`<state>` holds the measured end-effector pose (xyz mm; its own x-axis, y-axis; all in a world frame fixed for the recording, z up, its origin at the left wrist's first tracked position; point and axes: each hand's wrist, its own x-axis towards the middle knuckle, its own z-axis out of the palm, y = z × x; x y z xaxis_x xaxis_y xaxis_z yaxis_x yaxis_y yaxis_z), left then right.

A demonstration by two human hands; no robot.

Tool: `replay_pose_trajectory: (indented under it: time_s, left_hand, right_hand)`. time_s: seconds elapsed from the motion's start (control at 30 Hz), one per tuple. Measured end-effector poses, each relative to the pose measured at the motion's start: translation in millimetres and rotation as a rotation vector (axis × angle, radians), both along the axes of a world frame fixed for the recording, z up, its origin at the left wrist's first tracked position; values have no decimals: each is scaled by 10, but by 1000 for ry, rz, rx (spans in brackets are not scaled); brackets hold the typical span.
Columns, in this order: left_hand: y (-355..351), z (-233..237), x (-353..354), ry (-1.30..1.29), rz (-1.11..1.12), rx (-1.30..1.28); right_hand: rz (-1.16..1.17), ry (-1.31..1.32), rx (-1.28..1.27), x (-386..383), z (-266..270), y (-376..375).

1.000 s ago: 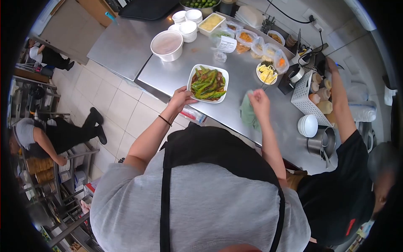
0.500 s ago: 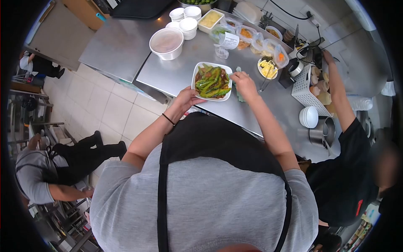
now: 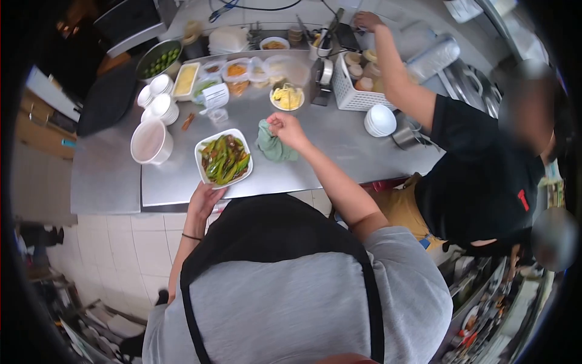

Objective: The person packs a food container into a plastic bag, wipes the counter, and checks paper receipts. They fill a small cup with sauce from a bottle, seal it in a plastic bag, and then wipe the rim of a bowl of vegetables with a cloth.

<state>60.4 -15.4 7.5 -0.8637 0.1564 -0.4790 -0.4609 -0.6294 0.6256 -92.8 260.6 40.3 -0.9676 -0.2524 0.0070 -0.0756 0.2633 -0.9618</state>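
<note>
A white square dish [image 3: 224, 159] of green peppers and brown pieces in sauce sits near the counter's front edge. My left hand [image 3: 206, 199] grips its near rim, some fingers hidden under it. To the right, my right hand [image 3: 287, 129] is over a crumpled green cloth [image 3: 274, 145], its fingers curled together; what they hold, if anything, I cannot make out. Just beyond that hand stands a small bowl [image 3: 287, 97] of yellow strips.
Stacked white cups [image 3: 161, 106], a lidded white tub [image 3: 151, 141] and bagged ingredients [image 3: 235, 71] stand along the back left. Near a white basket [image 3: 357, 91] of bottles, a co-worker's arm [image 3: 397, 73] reaches across. White bowls [image 3: 381, 121] sit at right.
My right hand has left the dish's rim and moved right, above the cloth near the yellow-strip bowl. My left hand stays at the dish. The view has turned and shifted.
</note>
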Motion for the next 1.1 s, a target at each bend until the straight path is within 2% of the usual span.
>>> replay_pose_trajectory:
  time_s: [0.03, 0.1, 0.13, 0.2, 0.27, 0.33, 0.47, 0.6, 0.67, 0.73, 0.77, 0.83, 0.87, 0.97, 1.03, 1.1]
  left_hand:
    - [-35, -17, -1, -54, -4, -44]
    - [-51, -14, 12, -103, -2, -100]
    - [-41, -3, 11, -124, 0, -116]
    - [-28, 19, -8, -134, 2, -132]
    - [-27, 32, 3, -162, -12, -172]
    - [-24, 52, 11, -155, -18, -183]
    - [15, 130, 25, -150, -15, -182]
    - [-8, 113, 52, -134, -4, -187]
    - [-51, 54, 44, -121, -25, -195]
    - [-110, 69, 40, -103, -77, -278]
    - [-124, 155, 32, -130, -74, -338]
    - [-180, 249, -21, -93, -28, -460]
    - [-216, 286, -71, -86, -3, -556]
    - [-386, 198, -326, 29, 23, -891]
    - [-432, 165, -541, 85, 31, -981]
    - [-428, 195, -751, 151, 37, -1073]
  right_hand:
    - [-19, 3, -5, 31, 77, 64]
    - [-95, 56, 219, 151, 352, 225]
    - [-98, 62, 213, 118, 368, 307]
    - [-314, 303, 304, -15, 403, 506]
    - [-450, 257, 430, -327, 416, 812]
    - [-596, 109, 640, -501, 693, 1046]
    - [-592, -53, 743, -783, 886, 1377]
    - [-539, 18, 829, -1083, 530, 1635]
    - [-552, 102, 852, -963, 641, 1547]
    - [-647, 222, 761, -801, 698, 1336]
    - [-598, 211, 754, -672, 677, 1162]
    - [-262, 121, 447, -411, 649, 845]
    - [-191, 270, 444, -294, 424, 682]
    - [7, 453, 699, 109, 152, 226]
    - [81, 407, 760, 112, -33, 162]
    - [147, 368, 819, 62, 1, 75]
